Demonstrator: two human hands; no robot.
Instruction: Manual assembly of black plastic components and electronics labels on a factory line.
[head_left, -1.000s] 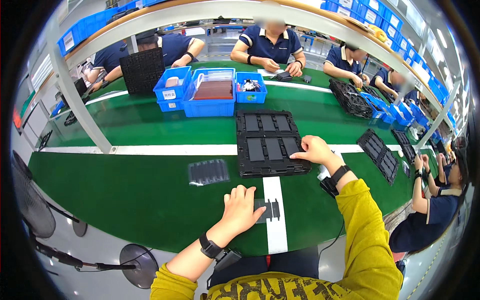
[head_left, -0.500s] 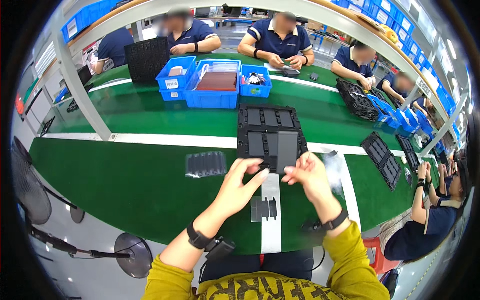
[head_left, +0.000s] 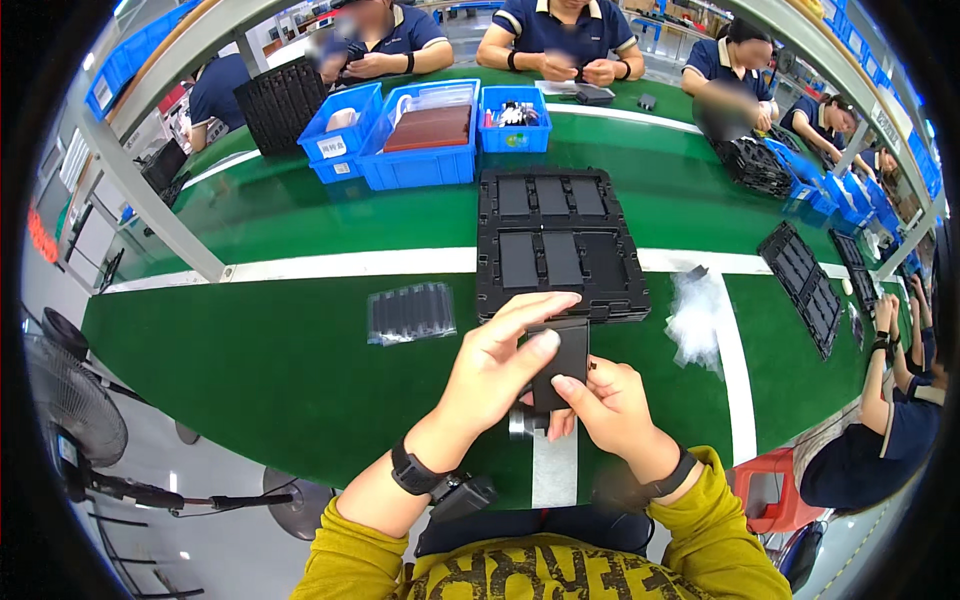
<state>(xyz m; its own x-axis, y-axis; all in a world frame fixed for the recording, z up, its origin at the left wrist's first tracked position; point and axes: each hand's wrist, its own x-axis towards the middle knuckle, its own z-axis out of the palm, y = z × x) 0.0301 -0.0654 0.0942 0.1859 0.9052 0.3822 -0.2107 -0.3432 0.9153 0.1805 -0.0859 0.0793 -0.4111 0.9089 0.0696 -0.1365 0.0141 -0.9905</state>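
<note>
Above the near edge of the bench I hold a flat black rectangular piece (head_left: 567, 352) between both hands. My left hand (head_left: 500, 360) has its thumb on the piece's left side and its fingers stretched along the upper end. My right hand (head_left: 615, 405) grips the lower right part, thumb on the face and fingers underneath. Just beyond lies a black compartment tray (head_left: 540, 222). Similar dark flat pieces sit in its compartments, while the lower right compartment shows a bare floor. A small shiny item (head_left: 520, 422) lies below my hands, partly covered by them.
On the left is a clear film sheet with dark strips (head_left: 410, 314); crumpled clear plastic (head_left: 697, 325) lies right. Blue bins (head_left: 420, 170) stand beyond the tray. Another tray (head_left: 802, 288) lies farther right. A metal post (head_left: 150, 190) rises at left. Co-workers sit around the bench.
The flat black piece has come out of the tray's lower right compartment toward me and is now in both hands. My hands have drawn closer together. The view has shifted slightly.
</note>
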